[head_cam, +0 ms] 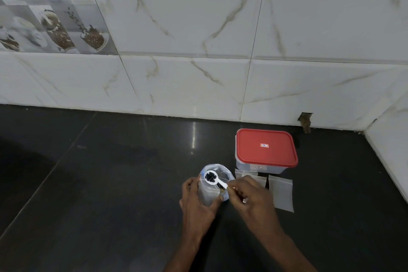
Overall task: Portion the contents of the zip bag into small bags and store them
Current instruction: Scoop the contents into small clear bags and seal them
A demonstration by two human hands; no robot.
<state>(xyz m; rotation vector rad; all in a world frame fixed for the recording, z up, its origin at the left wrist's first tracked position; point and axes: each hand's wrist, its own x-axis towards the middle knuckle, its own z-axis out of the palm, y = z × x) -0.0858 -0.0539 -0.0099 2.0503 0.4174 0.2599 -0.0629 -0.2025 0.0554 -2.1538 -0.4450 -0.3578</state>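
Observation:
A clear zip bag (208,192) stands upright on the dark counter with its mouth open. My left hand (198,203) wraps around its lower body. My right hand (251,196) pinches the handle of a white scoop (212,177), whose bowl sits over the bag's mouth and holds several small black pieces. Small clear bags (281,194) lie flat on the counter to the right; my right hand partly covers another small bag (245,174).
A clear plastic box with a red lid (266,148) stands shut just behind the small bags, close to the tiled wall. The dark counter (110,183) stretches to the left. A side wall (388,150) closes the right corner.

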